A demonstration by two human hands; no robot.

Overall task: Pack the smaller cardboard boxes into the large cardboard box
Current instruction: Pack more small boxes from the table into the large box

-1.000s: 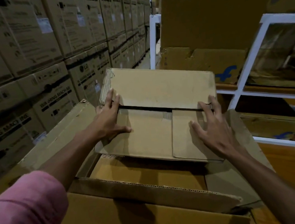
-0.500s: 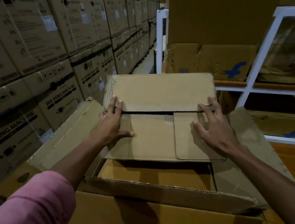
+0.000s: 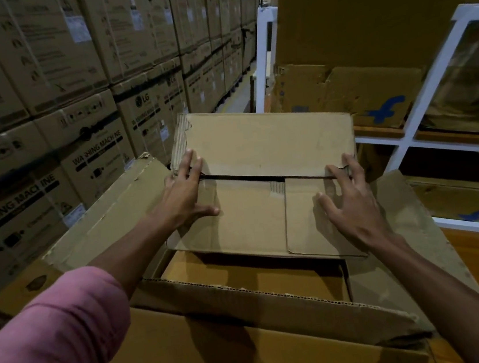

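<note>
So the small cardboard box point(image 3: 253, 206) sits right in the middle of the frame, resting across the open top of the large cardboard box point(image 3: 252, 345), which fills the bottom half. It isn't down inside; it sits above the opening, with a dark gap under its near edge. Its far flap point(image 3: 269, 141) stands up and tilts away, and a thin dark slit shows where that flap meets the two near flaps.

The left hand point(image 3: 184, 197) lies flat on the left side of the small box, fingers stretched toward the slit and thumb pointing right across the flap. That grip is open, just pressing down, not wrapped around anything. The right hand point(image 3: 352, 197) is on the right-hand flap, fingers spread, with the tips bent at the slit edge. I can't really tell if they're hooking under the flap or only resting on it. Both arms come in from the bottom corners, with a pink sleeve point(image 3: 49, 340) on the left one.

The large box's flaps are folded outward: one runs to the left point(image 3: 107, 218), one to the right point(image 3: 414, 235), and the near one point(image 3: 263, 308) shows its ragged corrugated edge.

Going outward, the left and upper left are a wall of stacked washing machine cartons point(image 3: 43, 115). At upper right there's a white metal rack point(image 3: 421, 98) holding more flattened cardboard with a blue logo.
</note>
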